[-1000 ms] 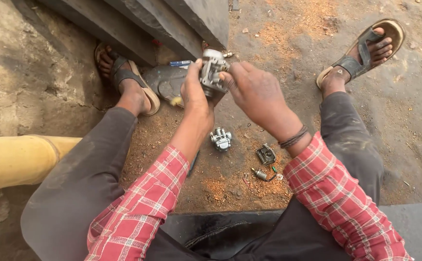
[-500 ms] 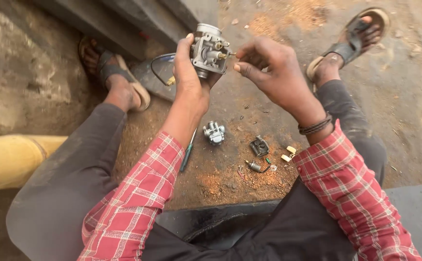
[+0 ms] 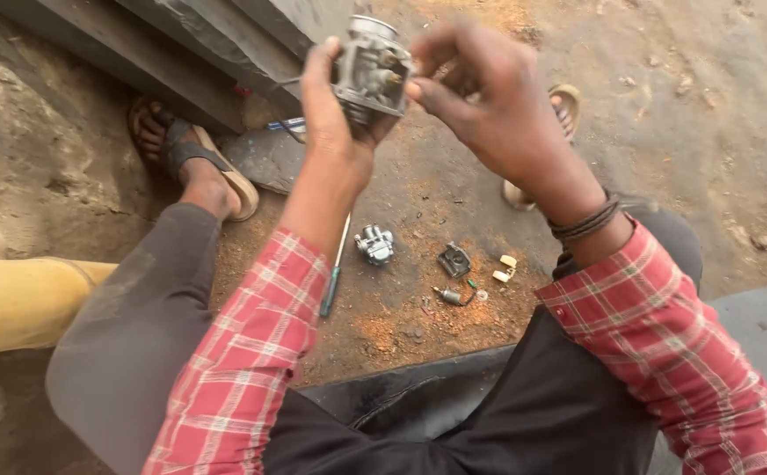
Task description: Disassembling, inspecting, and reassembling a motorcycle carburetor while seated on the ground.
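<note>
Carburetor lifted closer to eye level

The carburetor (image 3: 371,69) was gripped in the left hand (image 3: 330,123); right hand (image 3: 489,97) fingertips were pinched at its side, loose parts (image 3: 455,260) left below.

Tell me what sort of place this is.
Likely an outdoor roadside repair spot: bare dirt ground, small metal parts and a screwdriver lying on it, a carburetor-like part in the left hand.

We hold both arms raised ahead in red checked sleeves. Our left hand (image 3: 335,132) is curled in a firm grip, thumb up beside it. Our right hand (image 3: 489,97), dark cord bands at the wrist, pinches its fingertips (image 3: 418,91) just right of that grip.
</note>
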